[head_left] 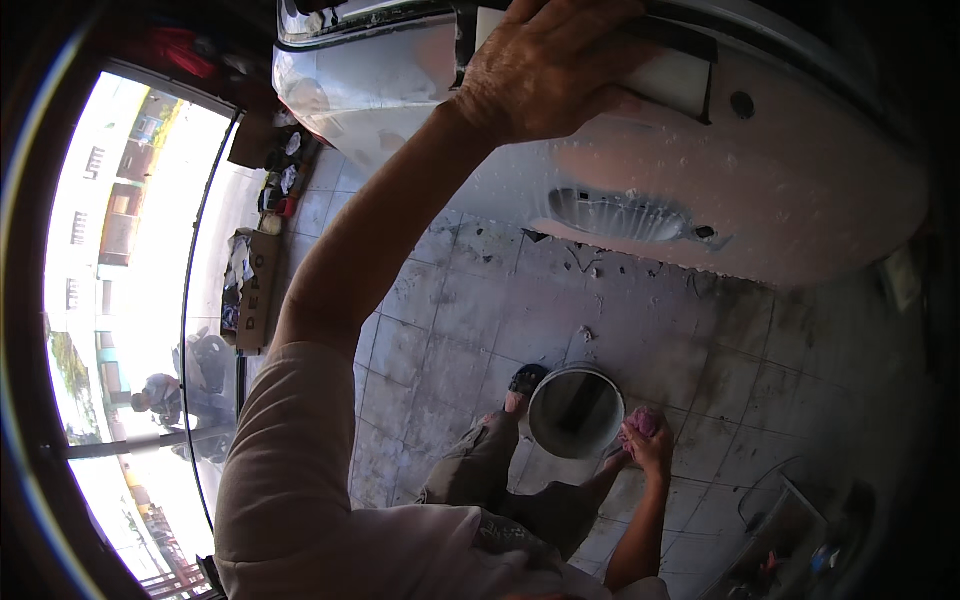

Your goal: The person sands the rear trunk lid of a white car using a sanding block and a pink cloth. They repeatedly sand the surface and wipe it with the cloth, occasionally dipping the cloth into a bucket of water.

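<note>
My left hand (545, 75) reaches up to a car body panel (760, 180) and lies on it beside a pale rectangular recess (675, 80). Its fingers look stretched out, though the tips run past the top of the view. The panel is grey and pinkish, with wet drops and a ribbed grey patch (625, 215) on its lower part. Down by my feet, my right hand (654, 448) is closed around a crumpled pink cloth (643, 424). The cloth is at the right rim of a round bucket (535, 420) that holds dark, reflecting liquid.
Grey floor tiles (430, 290) are stained and wet, with small scraps below the panel. A cardboard box (262, 290) with clutter stands at the left, near a bright glass front (150, 250). A person (158, 395) is outside. A dim container (785, 525) sits lower right.
</note>
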A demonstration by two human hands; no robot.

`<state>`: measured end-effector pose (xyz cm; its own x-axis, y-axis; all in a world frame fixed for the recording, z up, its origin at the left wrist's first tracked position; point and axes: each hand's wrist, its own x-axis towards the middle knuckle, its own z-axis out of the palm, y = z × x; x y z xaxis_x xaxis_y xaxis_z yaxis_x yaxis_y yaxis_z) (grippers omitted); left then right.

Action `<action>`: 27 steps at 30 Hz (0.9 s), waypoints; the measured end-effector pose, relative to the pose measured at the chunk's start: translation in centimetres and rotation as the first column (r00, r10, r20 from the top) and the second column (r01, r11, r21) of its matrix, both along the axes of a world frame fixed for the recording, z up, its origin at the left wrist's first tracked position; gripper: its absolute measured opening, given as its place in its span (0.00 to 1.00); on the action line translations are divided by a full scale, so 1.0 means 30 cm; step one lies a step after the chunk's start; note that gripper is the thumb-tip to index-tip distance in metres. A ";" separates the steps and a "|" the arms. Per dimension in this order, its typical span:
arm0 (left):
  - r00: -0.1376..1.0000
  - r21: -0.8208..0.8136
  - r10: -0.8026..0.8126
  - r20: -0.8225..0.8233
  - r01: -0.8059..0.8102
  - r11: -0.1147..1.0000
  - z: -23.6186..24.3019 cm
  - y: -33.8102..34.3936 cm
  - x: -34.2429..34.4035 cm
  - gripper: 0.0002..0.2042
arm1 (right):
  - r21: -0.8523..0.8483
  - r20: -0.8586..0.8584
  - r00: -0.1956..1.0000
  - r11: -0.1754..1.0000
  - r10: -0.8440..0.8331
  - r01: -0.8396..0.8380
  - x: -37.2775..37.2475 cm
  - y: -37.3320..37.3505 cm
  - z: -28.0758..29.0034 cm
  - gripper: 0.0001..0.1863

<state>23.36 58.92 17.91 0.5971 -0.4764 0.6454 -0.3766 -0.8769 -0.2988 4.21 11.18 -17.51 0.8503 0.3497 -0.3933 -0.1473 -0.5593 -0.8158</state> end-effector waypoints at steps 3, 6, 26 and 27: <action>0.991 -0.036 0.124 -0.040 -0.126 0.991 -0.189 0.195 -0.267 0.28 | -0.031 0.040 0.999 0.999 0.015 -0.014 -0.030 -0.019 -0.001 0.27; 0.982 0.035 0.158 -0.102 -0.155 0.987 -0.161 0.288 -0.331 0.29 | -0.019 -0.047 0.998 0.999 0.044 -0.045 -0.019 0.027 0.109 0.27; 0.993 -0.021 0.113 0.017 -0.113 0.993 -0.147 0.353 -0.210 0.26 | -0.108 -0.077 0.987 0.983 0.142 -0.150 -0.088 0.091 0.064 0.30; 0.993 -0.073 0.117 0.018 -0.116 0.991 -0.206 0.338 -0.275 0.28 | -0.091 -0.011 0.989 0.985 0.148 -0.149 -0.092 0.100 0.061 0.29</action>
<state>15.12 69.05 11.74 0.6312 -0.3566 0.6888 -0.2647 -0.9338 -0.2408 1.46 14.17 -15.69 0.7896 0.4345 -0.4333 -0.0606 -0.6475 -0.7597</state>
